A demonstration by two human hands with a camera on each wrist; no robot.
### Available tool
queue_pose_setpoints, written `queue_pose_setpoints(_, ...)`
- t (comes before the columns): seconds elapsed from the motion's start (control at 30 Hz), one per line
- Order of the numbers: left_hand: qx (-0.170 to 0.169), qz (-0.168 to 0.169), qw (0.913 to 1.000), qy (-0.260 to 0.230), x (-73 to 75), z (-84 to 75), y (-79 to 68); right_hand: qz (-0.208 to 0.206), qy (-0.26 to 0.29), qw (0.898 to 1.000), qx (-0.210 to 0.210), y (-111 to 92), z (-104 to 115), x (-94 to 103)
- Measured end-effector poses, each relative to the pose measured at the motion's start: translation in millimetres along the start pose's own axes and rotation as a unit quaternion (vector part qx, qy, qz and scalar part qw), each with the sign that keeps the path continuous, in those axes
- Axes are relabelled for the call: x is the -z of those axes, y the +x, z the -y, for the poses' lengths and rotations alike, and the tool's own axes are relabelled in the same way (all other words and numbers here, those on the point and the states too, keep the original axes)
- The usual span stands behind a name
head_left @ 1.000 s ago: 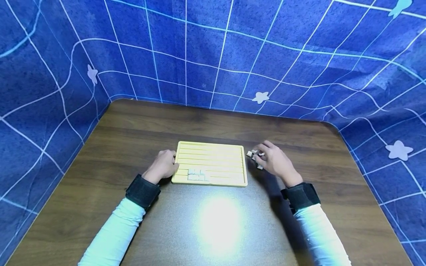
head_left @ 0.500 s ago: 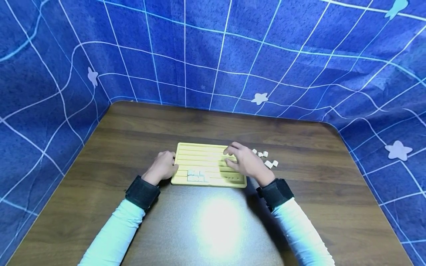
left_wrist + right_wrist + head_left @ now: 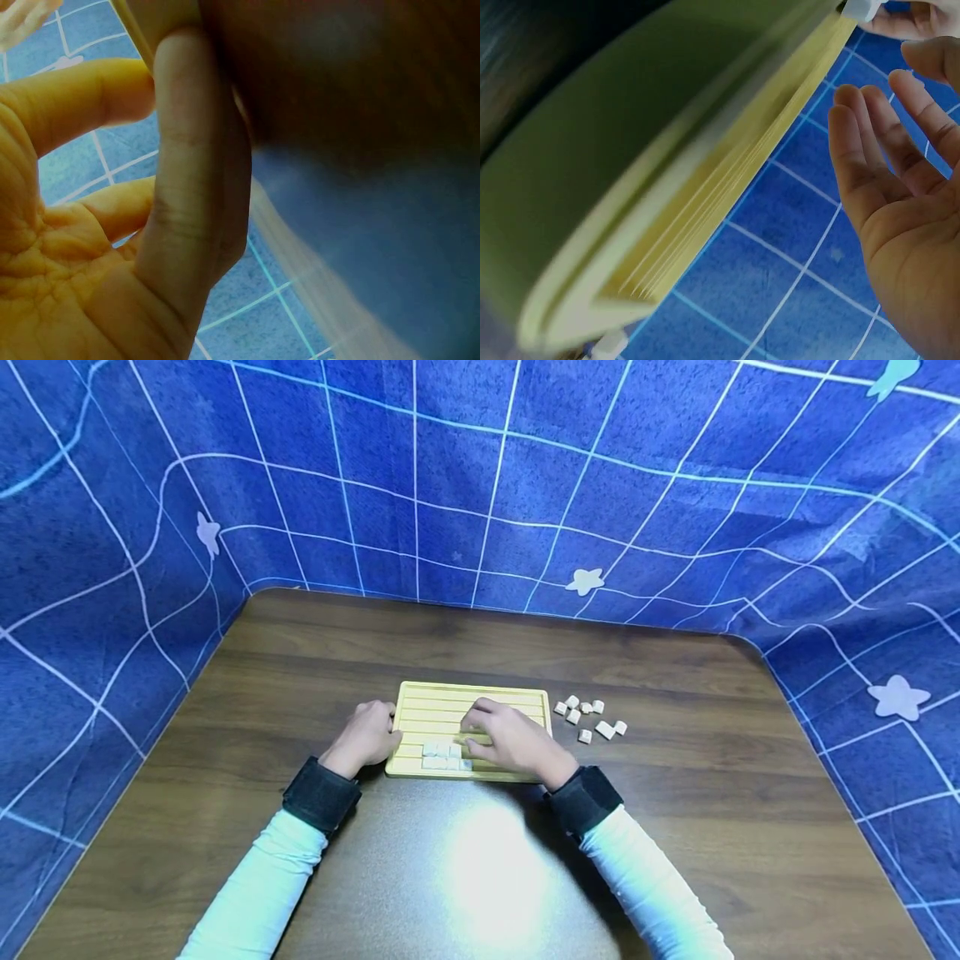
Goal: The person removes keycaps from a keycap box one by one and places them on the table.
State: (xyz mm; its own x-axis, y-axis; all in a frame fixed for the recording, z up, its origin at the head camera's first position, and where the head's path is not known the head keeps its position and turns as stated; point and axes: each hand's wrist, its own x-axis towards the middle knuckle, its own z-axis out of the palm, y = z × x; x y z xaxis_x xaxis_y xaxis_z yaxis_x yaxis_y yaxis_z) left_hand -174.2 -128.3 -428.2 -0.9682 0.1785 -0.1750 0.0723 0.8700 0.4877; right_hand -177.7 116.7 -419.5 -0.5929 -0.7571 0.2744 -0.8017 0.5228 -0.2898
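A yellow tray (image 3: 435, 702) with parallel ridges lies on the wooden table. My left hand (image 3: 366, 737) grips its left edge, the thumb over the rim; in the left wrist view a finger (image 3: 187, 127) lies along the tray's edge (image 3: 154, 22). Small white tiles (image 3: 441, 762) stand in two short rows in the tray's near left part. Over the tray's middle, just right of these tiles, is my right hand (image 3: 510, 739), thumb and forefinger apart. In the right wrist view its fingers (image 3: 889, 124) are loosely bent, with no tile showing between them.
Several loose white tiles (image 3: 605, 730) lie scattered on the table (image 3: 675, 693) just right of the tray. A blue curtain (image 3: 450, 468) with white lines and stars hangs behind the table and along both sides. Light glares on the table in front.
My right hand has moved left from the loose tiles to over the middle of the tray, uncovering the tiles on the table. The left hand has stayed at the tray's edge.
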Motion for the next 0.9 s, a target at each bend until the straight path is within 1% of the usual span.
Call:
queue_pose_setpoints(0.1, -0.001, 0.000, 1.0000, -0.002, -0.2, -0.8, 0.4, 0.018, -0.002, 1.000, -0.003, 4.3, 4.0, -3.2)
queue_pose_setpoints(0.23, -0.011, -0.009, 0.9999, -0.004, -0.1, -0.9, 1.5, 0.030, 0.001, 1.000, -0.003, 9.5, 8.2, -6.5)
queue_pose_setpoints(0.3, -0.015, -0.012, 0.9998, -0.004, 0.2, -0.6, 1.4, 0.038, 0.008, 0.999, 0.003, 11.7, 10.2, -8.4)
queue_pose_setpoints(0.4, -0.015, -0.009, 0.9998, -0.005, 0.2, -0.4, 1.0, 0.056, 0.011, 0.998, 0.004, 13.5, 12.8, -11.3)
queue_pose_setpoints(0.5, -0.015, -0.006, 0.9999, -0.004, -0.3, 0.3, 0.8, 0.069, 0.000, 0.998, 0.000, 14.5, 14.9, -13.1)
queue_pose_setpoints(0.63, -0.020, -0.008, 0.9998, -0.002, -0.1, 1.2, 0.7, 0.073, -0.008, 0.997, -0.004, 15.2, 16.3, -14.0)
queue_pose_setpoints(0.9, -0.025, -0.016, 0.9995, -0.006, 0.0, 2.0, 0.3, 0.089, -0.006, 0.996, -0.011, 17.2, 17.9, -15.2)
